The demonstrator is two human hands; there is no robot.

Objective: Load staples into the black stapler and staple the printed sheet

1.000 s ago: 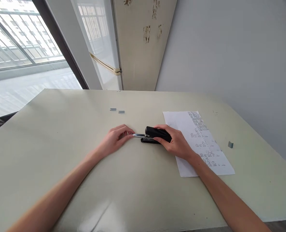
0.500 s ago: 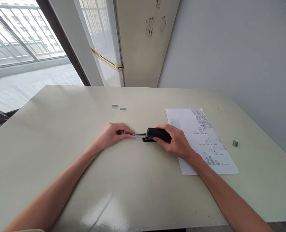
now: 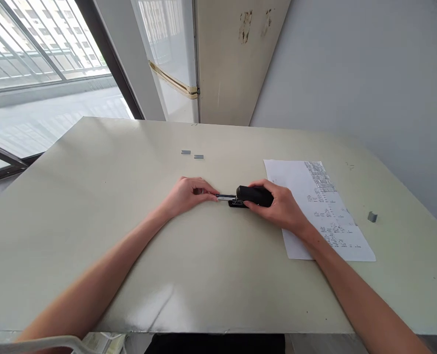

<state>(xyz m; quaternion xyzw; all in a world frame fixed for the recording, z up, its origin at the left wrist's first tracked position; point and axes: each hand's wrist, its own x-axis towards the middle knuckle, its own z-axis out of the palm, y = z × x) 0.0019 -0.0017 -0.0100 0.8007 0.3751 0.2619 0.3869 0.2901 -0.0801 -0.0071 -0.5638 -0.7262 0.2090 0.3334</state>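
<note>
A black stapler (image 3: 255, 195) lies near the middle of the table, its body in the grip of my right hand (image 3: 282, 206). From its left end sticks out a slim metal staple magazine (image 3: 225, 196). My left hand (image 3: 192, 196) has its thumb and fingertips pinched on the far end of that magazine. Part of the stapler's body is covered by my right fingers. Under my right wrist lies a printed sheet of paper (image 3: 306, 196). Two small strips of staples (image 3: 198, 157) rest beyond my left hand.
The pale table (image 3: 148, 285) carries a small grey metal piece (image 3: 372, 217) at the right. Behind the table stand a fridge (image 3: 225, 73) and a grey wall (image 3: 351, 64). A large window (image 3: 30, 54) is at the left.
The view has shifted, so everything sits a little higher and further right, and the table's near edge now shows. Both hands keep their hold on the stapler and its magazine.
</note>
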